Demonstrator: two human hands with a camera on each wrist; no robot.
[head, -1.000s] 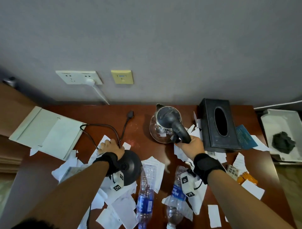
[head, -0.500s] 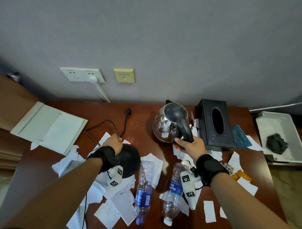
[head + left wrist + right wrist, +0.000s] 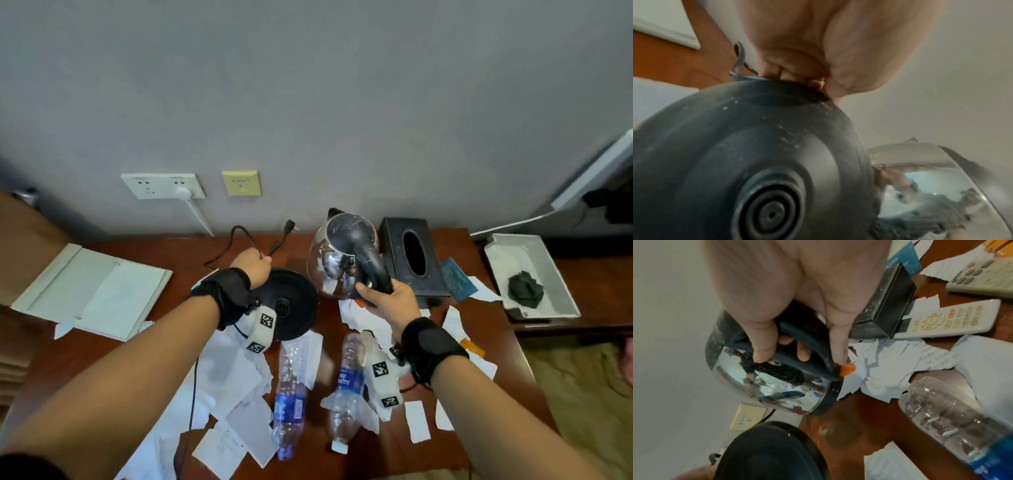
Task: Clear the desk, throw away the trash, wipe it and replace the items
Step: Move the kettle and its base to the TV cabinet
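In the middle of the head view the right hand is wrapped tight around the black handle of the steel kettle, fingers threaded through the loop and thumb pressed near the orange switch. The kettle sits tilted, and in the right wrist view its bottom rim seems clear of the desk. Left of it, the left hand curls its fingers over the far rim of the round kettle base and tips the base up so its face turns toward the camera. Taking one piece in each hand looks like a way to clear both off together (the two belong to each other), freeing the wood for wiping.

The base's cord trails toward the upper middle of the frame, with its plug lying loose on the desk; it could drag through the paper scraps heaped below. A black tissue box stands just right of the kettle, near enough to be knocked. Two crushed plastic bottles lie in the lower middle, and two remotes rest beside the box.
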